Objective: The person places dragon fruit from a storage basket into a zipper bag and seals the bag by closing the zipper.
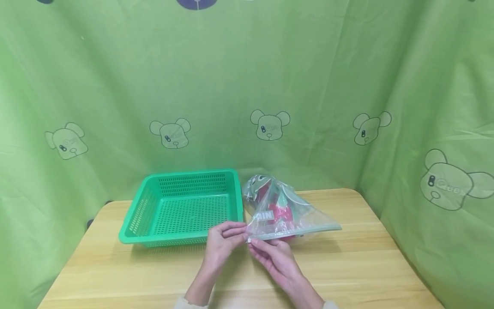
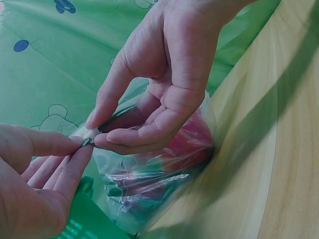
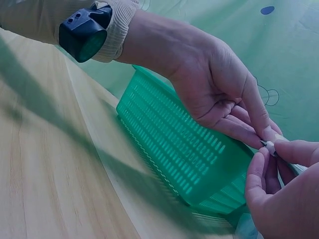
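A clear zip bag [image 1: 308,219] stands tilted on the table with its green-edged mouth toward me. Through the plastic show a red and green item [image 1: 281,212] and a green piece with an eye-like print [image 1: 259,182]; their kind is blurred by the film. My left hand [image 1: 221,242] pinches the end of the bag's zip strip between thumb and fingers. Right beside it, my right hand [image 1: 275,259] pinches the small white zip slider [image 3: 270,147] at that same corner. In the left wrist view the fingertips of both hands meet at this corner.
A green perforated plastic basket [image 1: 127,234] stands on the wooden table [image 1: 154,274], left of the bag and close to my left hand. A green curtain [image 1: 308,77] with bear-head prints hangs behind and along both sides of the table.
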